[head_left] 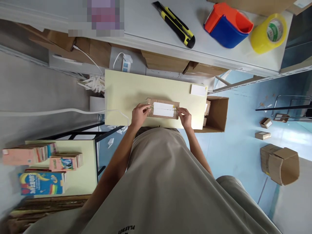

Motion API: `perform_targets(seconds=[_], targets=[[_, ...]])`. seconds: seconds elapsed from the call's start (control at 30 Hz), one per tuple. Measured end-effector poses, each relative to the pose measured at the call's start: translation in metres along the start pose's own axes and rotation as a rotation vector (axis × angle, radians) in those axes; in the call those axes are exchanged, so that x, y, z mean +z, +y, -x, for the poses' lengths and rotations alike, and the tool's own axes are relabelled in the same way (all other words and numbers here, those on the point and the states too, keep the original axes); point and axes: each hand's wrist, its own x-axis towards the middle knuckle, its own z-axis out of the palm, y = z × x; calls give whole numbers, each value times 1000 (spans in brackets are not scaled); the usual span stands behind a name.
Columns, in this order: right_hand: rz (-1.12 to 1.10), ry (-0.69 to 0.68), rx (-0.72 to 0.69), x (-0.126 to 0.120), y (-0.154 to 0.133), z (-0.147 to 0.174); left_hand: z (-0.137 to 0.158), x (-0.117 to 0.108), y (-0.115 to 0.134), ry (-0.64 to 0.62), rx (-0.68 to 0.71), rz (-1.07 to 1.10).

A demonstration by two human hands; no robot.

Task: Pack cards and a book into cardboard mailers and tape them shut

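Note:
On the pale yellow table [122, 91] in front of me lies a small brown cardboard box [158, 114] with a white label [163, 109]. Shiny clear tape [175, 112] shows at both ends of the label. My left hand [139, 115] is closed at the box's left end, thumb and fingertips pinching the tape there. At the opposite end my right hand [185, 117] pinches the tape in the same way. How much of the box edge lies between the fingertips is too small to tell. A white label slip [198, 90] lies at the table's back right corner.
A shelf [146, 19] above holds a utility knife [176, 25], a red and blue tape dispenser [227, 26] and a yellow tape roll [268, 34]. An open carton [217, 113] stands at the table's right. Books [41, 183] lie on a side table, left; a white cable [73, 112] crosses there.

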Motion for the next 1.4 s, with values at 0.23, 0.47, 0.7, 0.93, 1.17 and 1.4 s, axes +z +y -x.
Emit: perform_targets(seconds=[0.23, 0.47, 0.7, 0.93, 1.17, 1.4], targets=[[-63, 36, 64, 12, 9, -5, -11, 5, -2, 40, -70, 69], [-233, 87, 120, 20, 14, -7, -10, 3, 2, 49, -130, 95], [-461, 75, 171, 22, 27, -15, -8, 3, 2, 83, -144, 129], [-508, 94, 99, 28, 28, -21, -12, 0, 6, 59, -131, 74], [-160, 182, -222, -51, -46, -58, -66, 8, 110, 230, 256, -80], [419, 439, -587, -194, -185, -168, -125, 6, 288, 304, 562, 87]])
